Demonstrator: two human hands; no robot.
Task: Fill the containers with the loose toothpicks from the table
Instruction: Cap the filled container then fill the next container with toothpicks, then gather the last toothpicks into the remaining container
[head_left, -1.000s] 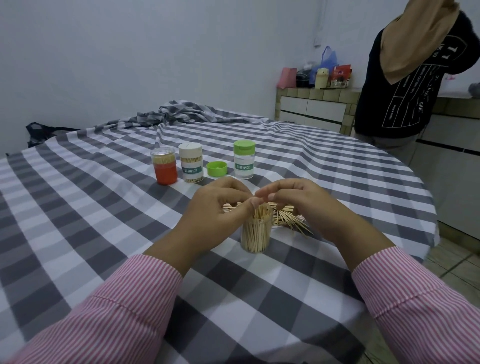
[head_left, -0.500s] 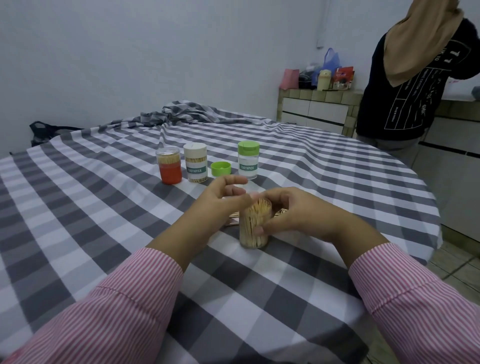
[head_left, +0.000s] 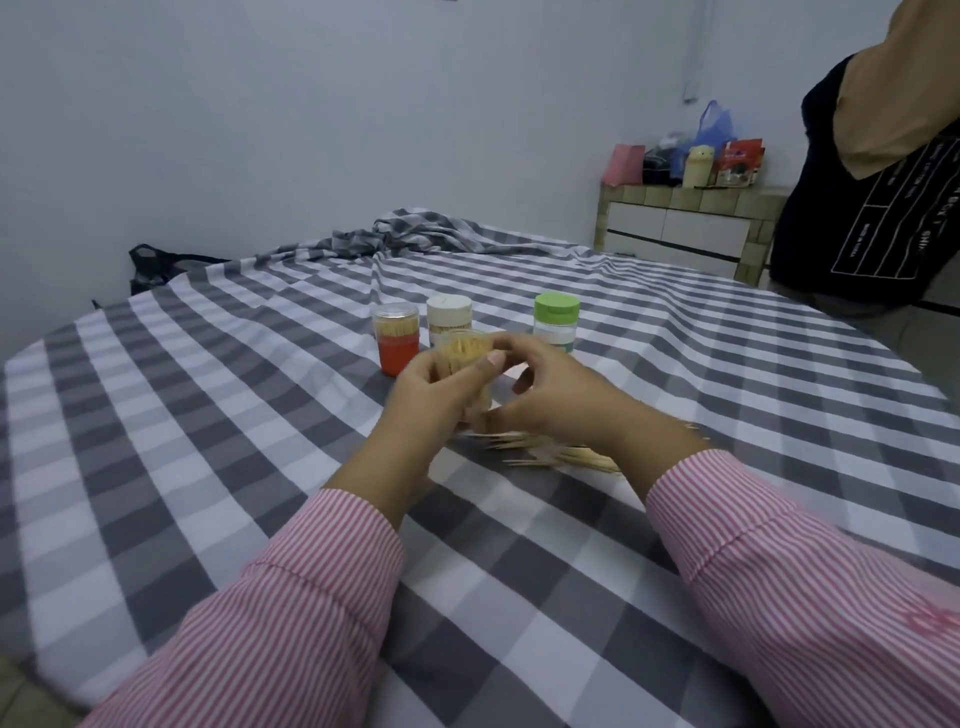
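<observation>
Already the clear container (head_left: 464, 364), packed with toothpicks, was gripped in the left hand (head_left: 436, 395) and lifted off the surface (head_left: 208, 415), the right hand (head_left: 550, 400) curled loosely beside it, whether touching I cannot tell. Loose toothpicks (head_left: 550, 452) remained by the right wrist, so filling was unfinished. Half a second earlier the container stood on the surface, the right hand holding it.

Three containers (head_left: 449, 325) block beyond; cloth (head_left: 182, 415) leftward open.

Toothpick container (head_left: 464, 358) now lifted off table, tilted.
</observation>
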